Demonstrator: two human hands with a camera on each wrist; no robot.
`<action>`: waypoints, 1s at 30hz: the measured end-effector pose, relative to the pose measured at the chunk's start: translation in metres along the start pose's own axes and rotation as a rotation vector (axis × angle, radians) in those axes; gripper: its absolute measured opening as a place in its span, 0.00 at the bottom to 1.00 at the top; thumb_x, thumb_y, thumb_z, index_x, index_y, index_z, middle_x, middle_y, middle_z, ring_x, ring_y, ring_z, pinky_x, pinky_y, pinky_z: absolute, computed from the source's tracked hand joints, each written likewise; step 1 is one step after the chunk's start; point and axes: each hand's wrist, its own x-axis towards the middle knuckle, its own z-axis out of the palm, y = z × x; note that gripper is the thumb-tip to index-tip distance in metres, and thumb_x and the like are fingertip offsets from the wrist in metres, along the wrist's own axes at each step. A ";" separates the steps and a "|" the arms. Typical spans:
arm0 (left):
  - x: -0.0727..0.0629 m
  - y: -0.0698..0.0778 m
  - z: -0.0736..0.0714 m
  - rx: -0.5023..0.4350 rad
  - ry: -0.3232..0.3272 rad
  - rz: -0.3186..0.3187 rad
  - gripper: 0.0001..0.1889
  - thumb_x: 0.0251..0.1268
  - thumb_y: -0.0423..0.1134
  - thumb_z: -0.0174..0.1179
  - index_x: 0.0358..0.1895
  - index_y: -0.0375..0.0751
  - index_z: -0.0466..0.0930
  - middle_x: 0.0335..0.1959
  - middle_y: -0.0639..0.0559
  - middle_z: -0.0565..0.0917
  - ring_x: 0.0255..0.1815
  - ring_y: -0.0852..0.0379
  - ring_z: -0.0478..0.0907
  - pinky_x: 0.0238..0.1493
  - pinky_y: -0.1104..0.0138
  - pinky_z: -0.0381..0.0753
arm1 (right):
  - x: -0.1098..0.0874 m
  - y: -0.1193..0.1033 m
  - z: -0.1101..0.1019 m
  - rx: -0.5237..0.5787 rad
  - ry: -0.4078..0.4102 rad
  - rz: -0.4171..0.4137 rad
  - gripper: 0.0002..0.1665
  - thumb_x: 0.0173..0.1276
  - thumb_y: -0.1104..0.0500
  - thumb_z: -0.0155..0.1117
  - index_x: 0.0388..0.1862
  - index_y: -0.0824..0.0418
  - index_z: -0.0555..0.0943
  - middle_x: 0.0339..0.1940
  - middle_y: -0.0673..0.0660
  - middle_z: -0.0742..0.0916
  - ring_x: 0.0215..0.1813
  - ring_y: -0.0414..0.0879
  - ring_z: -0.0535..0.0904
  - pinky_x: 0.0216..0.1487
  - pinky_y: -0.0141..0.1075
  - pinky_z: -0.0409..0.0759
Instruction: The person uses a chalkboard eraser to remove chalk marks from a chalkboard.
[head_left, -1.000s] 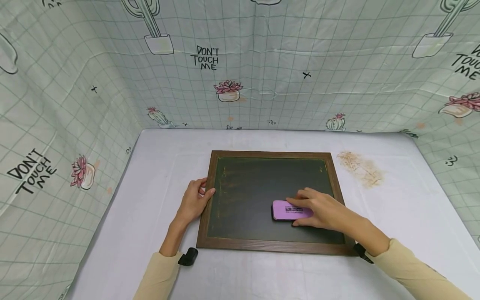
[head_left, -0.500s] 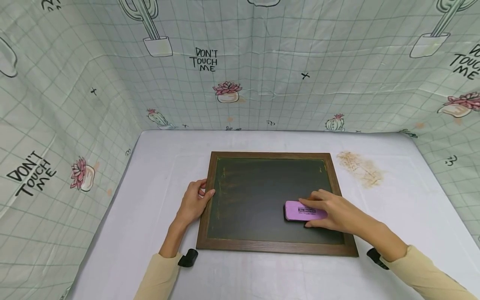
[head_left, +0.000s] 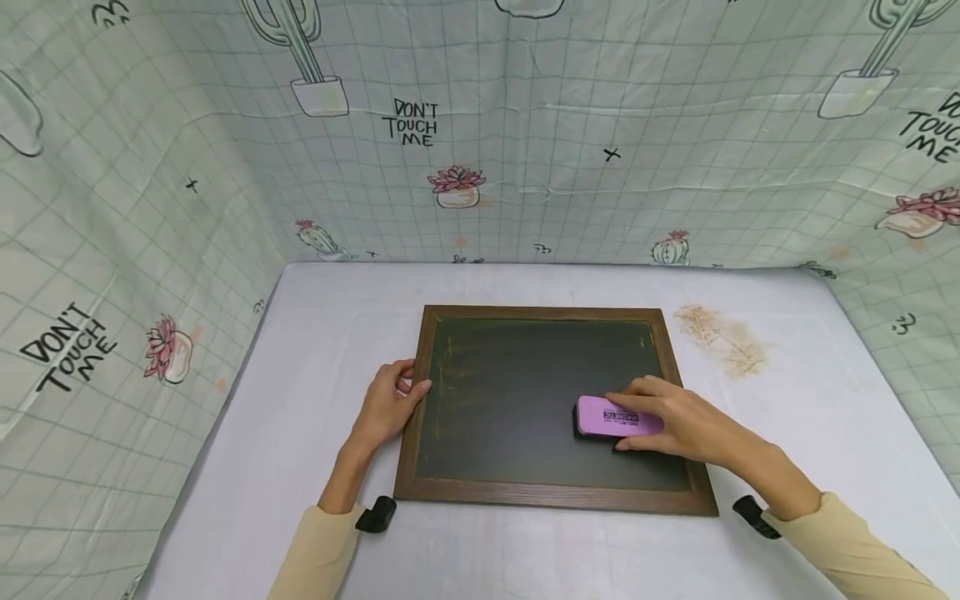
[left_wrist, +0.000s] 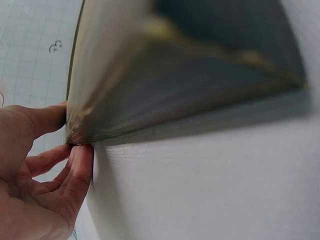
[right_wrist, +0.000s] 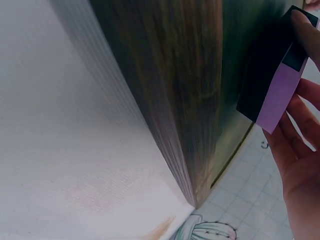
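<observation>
A chalkboard point(head_left: 502, 392) in a brown wooden frame lies flat on the white table, its dark surface faintly streaked with yellow toward the left. My left hand point(head_left: 386, 406) holds the frame's left side, thumb on top and fingers against the outer edge; the left wrist view shows this pinch point(left_wrist: 47, 175) close up. Over the right half of the board, my right hand point(head_left: 686, 423) grips a purple eraser point(head_left: 596, 415) with a black underside and printed lettering. In the right wrist view, thumb and fingers clasp the eraser point(right_wrist: 278, 95) by its sides, right at the board surface.
A brownish smudge point(head_left: 722, 337) marks the table cloth point(head_left: 352, 308) right of the board. Behind and at both sides stand grid-patterned cloth walls point(head_left: 555, 183) printed with cactus drawings. A black wrist device point(head_left: 377, 514) sits at the left cuff, another point(head_left: 756, 517) at the right.
My right hand has slid the eraser rightward across the board, mostly in the first half second, then slightly farther right and away from me. The left hand and the board stay in place.
</observation>
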 end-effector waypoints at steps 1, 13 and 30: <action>0.001 0.000 0.000 0.001 -0.002 -0.004 0.27 0.71 0.35 0.66 0.66 0.22 0.72 0.51 0.33 0.78 0.43 0.45 0.76 0.42 0.59 0.74 | 0.000 0.001 -0.001 0.001 0.005 0.004 0.35 0.53 0.48 0.85 0.56 0.66 0.87 0.44 0.49 0.83 0.40 0.36 0.73 0.36 0.26 0.73; 0.005 0.002 -0.009 -0.034 -0.044 -0.071 0.28 0.69 0.37 0.68 0.67 0.26 0.74 0.54 0.33 0.81 0.44 0.45 0.79 0.40 0.62 0.75 | 0.007 0.016 -0.011 -0.007 0.044 0.027 0.36 0.52 0.51 0.85 0.57 0.67 0.86 0.43 0.49 0.83 0.39 0.37 0.72 0.35 0.25 0.71; 0.003 0.001 -0.007 -0.042 -0.037 -0.071 0.28 0.70 0.39 0.68 0.67 0.27 0.74 0.55 0.33 0.81 0.44 0.46 0.79 0.39 0.62 0.75 | 0.009 0.031 -0.025 -0.029 0.086 0.133 0.39 0.44 0.57 0.88 0.58 0.67 0.86 0.45 0.52 0.84 0.40 0.39 0.74 0.36 0.29 0.73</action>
